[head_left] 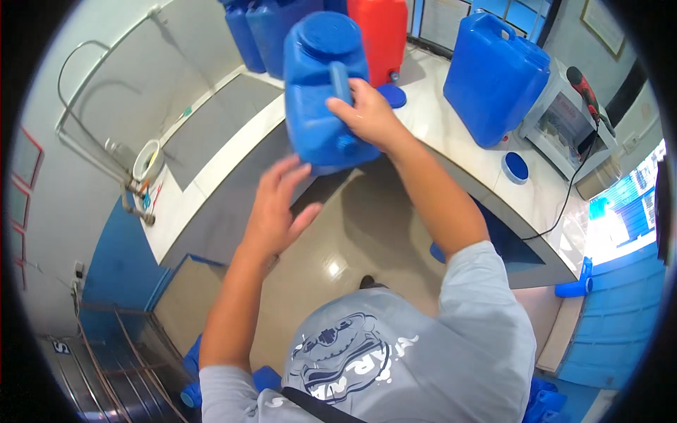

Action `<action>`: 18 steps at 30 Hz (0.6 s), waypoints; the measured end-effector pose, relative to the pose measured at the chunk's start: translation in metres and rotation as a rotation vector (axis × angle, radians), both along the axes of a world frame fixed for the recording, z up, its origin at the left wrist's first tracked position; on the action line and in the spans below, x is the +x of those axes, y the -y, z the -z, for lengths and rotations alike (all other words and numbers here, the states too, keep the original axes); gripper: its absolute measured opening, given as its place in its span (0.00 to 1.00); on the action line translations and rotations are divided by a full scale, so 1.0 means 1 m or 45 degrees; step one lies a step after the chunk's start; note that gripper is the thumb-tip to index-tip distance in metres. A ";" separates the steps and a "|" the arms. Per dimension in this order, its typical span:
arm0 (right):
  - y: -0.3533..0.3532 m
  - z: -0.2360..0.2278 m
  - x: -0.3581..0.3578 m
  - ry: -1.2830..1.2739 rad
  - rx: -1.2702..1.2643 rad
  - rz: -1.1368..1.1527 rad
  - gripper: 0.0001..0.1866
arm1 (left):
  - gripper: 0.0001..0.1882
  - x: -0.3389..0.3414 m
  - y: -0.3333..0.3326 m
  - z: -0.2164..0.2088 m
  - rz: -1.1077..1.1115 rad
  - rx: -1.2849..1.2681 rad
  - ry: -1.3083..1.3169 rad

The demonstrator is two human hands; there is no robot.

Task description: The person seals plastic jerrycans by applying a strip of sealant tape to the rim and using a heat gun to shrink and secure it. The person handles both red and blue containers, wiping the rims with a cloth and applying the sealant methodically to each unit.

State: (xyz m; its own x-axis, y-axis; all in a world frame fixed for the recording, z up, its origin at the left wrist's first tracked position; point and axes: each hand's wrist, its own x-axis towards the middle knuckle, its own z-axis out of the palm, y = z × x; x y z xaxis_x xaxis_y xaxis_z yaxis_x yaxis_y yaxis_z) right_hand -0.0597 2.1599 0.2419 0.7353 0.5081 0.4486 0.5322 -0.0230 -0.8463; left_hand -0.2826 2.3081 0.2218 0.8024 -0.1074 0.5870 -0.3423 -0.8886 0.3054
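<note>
A blue plastic water jug (pixel 310 106) with a wide round cap hangs in front of me, over the counter's near edge. My right hand (pixel 367 116) is closed round its handle from the right side. Below the jug's lower left corner, my left hand (pixel 282 208) is spread, thumb apart, with its fingertips close to the jug's base; whether they touch it I cannot tell. A loose blue cap (pixel 392 96) lies on the counter just right of the held jug.
The curved white counter (pixel 233 151) bears a red jug (pixel 381 35), several blue jugs, a tall blue jug (pixel 490 81), another blue cap (pixel 515 168) and a white box-shaped appliance (pixel 564 120). A red-and-black corded tool (pixel 582 92) sits there. A pipe and faucet (pixel 134 194) stand left.
</note>
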 end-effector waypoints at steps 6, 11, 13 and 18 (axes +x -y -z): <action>-0.052 -0.063 0.081 0.170 -0.122 0.367 0.30 | 0.52 0.198 -0.015 -0.053 0.072 -0.100 0.386; -0.035 -0.079 0.151 0.683 -0.036 0.431 0.28 | 0.52 0.324 -0.070 -0.044 0.037 -0.239 0.471; -0.002 -0.072 0.159 0.885 -0.092 0.370 0.27 | 0.46 0.366 -0.098 -0.050 0.109 -0.402 0.486; 0.122 -0.017 0.169 0.344 -0.534 0.061 0.22 | 0.42 0.455 -0.150 -0.079 -0.008 -0.461 0.294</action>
State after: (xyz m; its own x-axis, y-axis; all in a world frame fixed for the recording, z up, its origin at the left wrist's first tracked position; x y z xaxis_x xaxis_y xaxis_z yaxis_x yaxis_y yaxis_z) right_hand 0.1094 2.0378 0.2586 0.6482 0.6537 0.3904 0.7209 -0.3619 -0.5910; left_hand 0.1723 2.4577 0.3011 0.6454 0.1434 0.7503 -0.4332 -0.7402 0.5142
